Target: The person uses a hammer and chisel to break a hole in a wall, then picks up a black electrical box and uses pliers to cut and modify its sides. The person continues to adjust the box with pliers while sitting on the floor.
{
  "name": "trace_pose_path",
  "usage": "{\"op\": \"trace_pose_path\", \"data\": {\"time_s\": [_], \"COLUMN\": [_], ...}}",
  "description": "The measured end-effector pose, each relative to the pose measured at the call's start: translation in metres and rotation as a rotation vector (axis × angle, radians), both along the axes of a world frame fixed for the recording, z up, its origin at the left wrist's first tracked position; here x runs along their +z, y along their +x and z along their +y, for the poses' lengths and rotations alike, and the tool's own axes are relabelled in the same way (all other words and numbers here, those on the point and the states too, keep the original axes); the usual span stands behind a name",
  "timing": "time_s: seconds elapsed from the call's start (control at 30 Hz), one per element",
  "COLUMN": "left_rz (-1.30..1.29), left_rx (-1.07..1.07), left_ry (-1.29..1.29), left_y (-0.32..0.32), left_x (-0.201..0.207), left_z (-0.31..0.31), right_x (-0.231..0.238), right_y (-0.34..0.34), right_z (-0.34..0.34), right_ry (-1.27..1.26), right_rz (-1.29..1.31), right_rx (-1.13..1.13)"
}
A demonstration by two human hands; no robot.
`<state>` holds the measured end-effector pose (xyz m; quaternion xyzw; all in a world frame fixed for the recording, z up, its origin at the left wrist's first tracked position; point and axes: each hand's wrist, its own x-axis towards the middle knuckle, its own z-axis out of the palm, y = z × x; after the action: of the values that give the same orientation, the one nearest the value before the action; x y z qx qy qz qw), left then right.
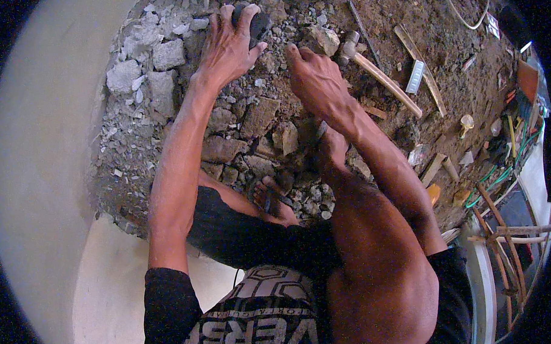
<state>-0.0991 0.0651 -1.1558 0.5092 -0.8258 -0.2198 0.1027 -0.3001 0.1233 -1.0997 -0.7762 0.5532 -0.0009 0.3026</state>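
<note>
At the top of the view, my left hand (225, 46) reaches over rubble, its fingers and thumb bent round a dark stone (259, 26). My right hand (316, 79) is held low over the stones to its right, fingers curled under. Whatever those fingers hold, if anything, is hidden beneath the hand. A hammer (384, 80) with a wooden handle lies just right of my right hand, apart from it. Its metal head rests near a pale rock (324, 40). Brown stones (260, 117) sit packed together in the ground between my forearms.
Grey broken chunks (162, 54) are heaped along the plain wall (38, 162) at left. Right of the hammer lie a wooden strip (427, 76) and a pale flat piece (415, 77). Green cord (503, 173) and sticks (502, 243) are at far right. My sandalled feet stand among the stones.
</note>
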Motion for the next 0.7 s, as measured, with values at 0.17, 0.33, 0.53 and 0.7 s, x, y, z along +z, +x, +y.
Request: {"op": "trace_pose_path", "data": {"time_s": [0.17,0.33,0.53,0.7], "left_rz": [0.028,-0.044,-0.033,-0.016], "left_rx": [0.007,0.029,0.016,0.011], "left_ry": [0.000,0.000,0.001,-0.080], "left_y": [0.001,-0.002,0.003,-0.001], "left_x": [-0.001,0.001,0.000,-0.009], "left_z": [0.001,0.001,0.001,0.004], "right_x": [-0.005,0.000,0.001,-0.015], "right_y": [0.009,0.013,0.020,0.017], "right_z": [-0.003,-0.006,-0.015,-0.024], "right_ry": [0.011,0.030,-0.031,-0.039], "right_rz": [0.022,0.036,-0.068,-0.089], "right_rx": [-0.004,0.050,0.054,0.116]}}
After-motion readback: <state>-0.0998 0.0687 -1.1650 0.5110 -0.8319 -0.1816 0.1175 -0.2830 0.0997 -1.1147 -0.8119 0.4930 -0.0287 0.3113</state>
